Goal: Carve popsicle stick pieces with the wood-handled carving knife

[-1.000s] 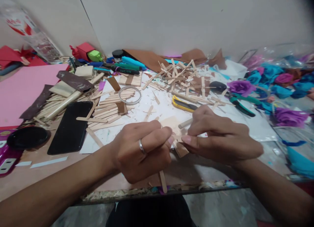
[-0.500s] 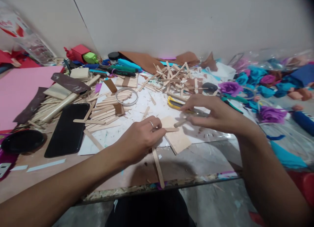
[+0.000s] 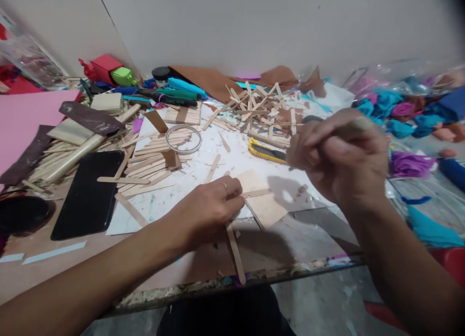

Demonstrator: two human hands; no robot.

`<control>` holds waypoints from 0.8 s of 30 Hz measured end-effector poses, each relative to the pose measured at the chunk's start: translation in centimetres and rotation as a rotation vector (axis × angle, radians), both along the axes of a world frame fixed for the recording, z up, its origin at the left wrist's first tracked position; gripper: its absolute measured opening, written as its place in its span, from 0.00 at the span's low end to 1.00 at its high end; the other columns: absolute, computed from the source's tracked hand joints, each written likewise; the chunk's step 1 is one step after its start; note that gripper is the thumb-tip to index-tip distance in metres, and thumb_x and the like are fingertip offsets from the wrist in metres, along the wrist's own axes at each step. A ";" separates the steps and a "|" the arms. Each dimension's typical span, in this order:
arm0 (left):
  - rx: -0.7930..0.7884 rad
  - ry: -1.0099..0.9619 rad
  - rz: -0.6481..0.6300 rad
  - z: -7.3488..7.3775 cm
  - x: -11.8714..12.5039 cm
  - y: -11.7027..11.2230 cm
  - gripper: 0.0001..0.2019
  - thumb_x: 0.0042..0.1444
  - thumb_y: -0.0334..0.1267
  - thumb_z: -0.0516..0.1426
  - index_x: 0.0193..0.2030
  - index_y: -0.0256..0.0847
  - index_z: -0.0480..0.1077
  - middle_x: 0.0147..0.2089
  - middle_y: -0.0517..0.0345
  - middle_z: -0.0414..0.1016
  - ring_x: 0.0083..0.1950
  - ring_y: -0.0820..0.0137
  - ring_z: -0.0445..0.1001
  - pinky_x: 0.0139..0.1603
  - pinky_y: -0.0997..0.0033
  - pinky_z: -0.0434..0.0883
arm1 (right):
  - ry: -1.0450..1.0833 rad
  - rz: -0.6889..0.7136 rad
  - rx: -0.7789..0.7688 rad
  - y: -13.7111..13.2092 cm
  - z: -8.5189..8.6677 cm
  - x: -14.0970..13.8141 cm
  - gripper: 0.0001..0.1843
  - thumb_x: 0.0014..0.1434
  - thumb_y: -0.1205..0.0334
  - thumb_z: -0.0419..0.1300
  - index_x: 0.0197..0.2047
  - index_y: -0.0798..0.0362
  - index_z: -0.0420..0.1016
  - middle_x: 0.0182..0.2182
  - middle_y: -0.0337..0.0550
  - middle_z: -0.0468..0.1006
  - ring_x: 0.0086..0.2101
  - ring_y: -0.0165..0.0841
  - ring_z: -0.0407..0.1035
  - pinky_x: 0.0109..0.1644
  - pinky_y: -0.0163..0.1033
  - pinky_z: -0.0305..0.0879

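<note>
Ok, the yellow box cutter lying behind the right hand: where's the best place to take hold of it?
Probably on the yellow box cutter's left half, the bare part of its long body; the right hand covers the other end. It lies flat on the white sheet, so come from above and pinch across its narrow width, clear of the loose sticks behind.

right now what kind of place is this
Probably a home craft table set against a wall. It is strewn with wooden craft sticks, paper flowers and a yellow utility knife. The left hand presses a stick onto a thin wooden sheet.
</note>
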State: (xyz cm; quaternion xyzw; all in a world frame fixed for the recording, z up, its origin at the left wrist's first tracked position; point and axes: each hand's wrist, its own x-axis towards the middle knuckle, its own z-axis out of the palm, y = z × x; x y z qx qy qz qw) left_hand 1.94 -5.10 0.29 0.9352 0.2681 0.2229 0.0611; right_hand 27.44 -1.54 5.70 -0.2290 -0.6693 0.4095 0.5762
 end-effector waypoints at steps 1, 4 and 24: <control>0.004 -0.009 -0.014 -0.2 -0.1 0.1 0.10 0.68 0.29 0.54 0.36 0.36 0.73 0.43 0.51 0.77 0.40 0.68 0.73 0.37 0.70 0.69 | 0.079 0.099 -0.080 -0.3 0.2 -0.4 0.14 0.66 0.51 0.68 0.32 0.48 0.77 0.21 0.33 0.61 0.20 0.28 0.54 0.23 0.38 0.52; -0.012 -0.046 -0.046 -0.5 -0.4 0.3 0.08 0.68 0.32 0.55 0.38 0.37 0.74 0.43 0.51 0.78 0.41 0.66 0.74 0.37 0.68 0.69 | 0.127 0.221 -0.305 -1.2 0.6 -1.4 0.30 0.67 0.39 0.65 0.22 0.50 0.66 0.17 0.31 0.53 0.17 0.26 0.44 0.22 0.37 0.47; -0.263 -0.149 0.143 -0.4 -0.1 0.1 0.10 0.67 0.25 0.56 0.48 0.43 0.76 0.46 0.58 0.77 0.39 0.73 0.74 0.38 0.72 0.67 | 0.258 0.208 -0.665 -1.3 0.4 -3.0 0.38 0.70 0.36 0.60 0.17 0.50 0.57 0.17 0.35 0.54 0.21 0.30 0.49 0.28 0.41 0.52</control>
